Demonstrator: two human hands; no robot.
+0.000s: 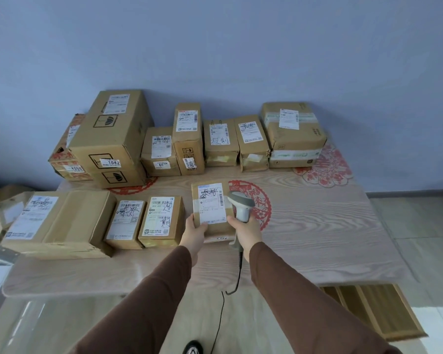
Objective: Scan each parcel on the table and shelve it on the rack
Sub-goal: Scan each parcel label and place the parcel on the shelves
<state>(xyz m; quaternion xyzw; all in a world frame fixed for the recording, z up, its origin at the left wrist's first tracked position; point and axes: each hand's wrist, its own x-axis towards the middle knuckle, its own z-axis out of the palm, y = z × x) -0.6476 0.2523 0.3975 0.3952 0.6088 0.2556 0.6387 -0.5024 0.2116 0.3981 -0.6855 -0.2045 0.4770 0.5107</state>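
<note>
The left hand (195,232) grips the near left corner of a small parcel (211,210) lying near the middle of the bench (330,238). The right hand (246,229) is wrapped round the handle of a corded scanner (241,204), its head just over the parcel's label. This parcel looks mid-scan. Much seems left: three more boxes (62,221) sit at the near left and a far row of boxes (189,136) lines the wall. The rack is out of sight.
</note>
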